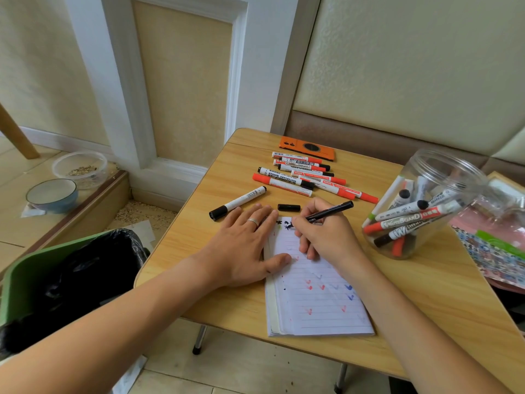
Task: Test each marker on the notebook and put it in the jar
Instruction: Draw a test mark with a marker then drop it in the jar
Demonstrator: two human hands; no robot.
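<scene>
The right hand (321,237) gripped a black marker (329,211) in a writing hold, its tip down on the top edge of the notebook (318,305) beside a few dark test marks, its barrel slanting up toward two o'clock. That slant mattered — the marker's back end already pointed roughly at the jar (426,206), which lay on its side on the surface at about three o'clock from the writing hand, mouth tilted up and away, with a number of markers already inside. The right hand was plainly the nearer one to the jar.

The left hand (244,245) lay flat, fingers straight and spread, pressing down the notebook's left edge and holding nothing. The loose black cap (289,207) sat just beyond the left fingertips, at twelve o'clock from the notebook — near both hands.

A judgement: once the mark was made, the cap would likely need fetching first, then a short swing rightward to the jar. The untested pile (306,177) waited at twelve o'clock, a single white marker (238,203) apart at eleven.
</scene>
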